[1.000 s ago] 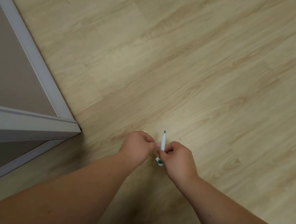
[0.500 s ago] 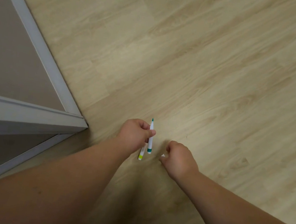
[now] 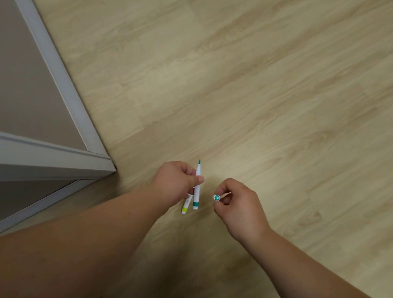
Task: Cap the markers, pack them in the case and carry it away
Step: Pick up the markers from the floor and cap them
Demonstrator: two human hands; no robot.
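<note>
I see the left hand [image 3: 176,183] gripping the green marker [image 3: 197,187] tip-up, plus a yellow marker [image 3: 185,205] lower in the fist. The right hand [image 3: 237,207] pinches the cap [image 3: 216,197] just right of it (probably ready for capping). No case is in view.

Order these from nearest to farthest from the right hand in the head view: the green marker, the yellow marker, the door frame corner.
1. Green marker, left of the right hand, in the left hand.
2. Yellow marker, further left, same hand.
3. Door frame corner, far left.
</note>
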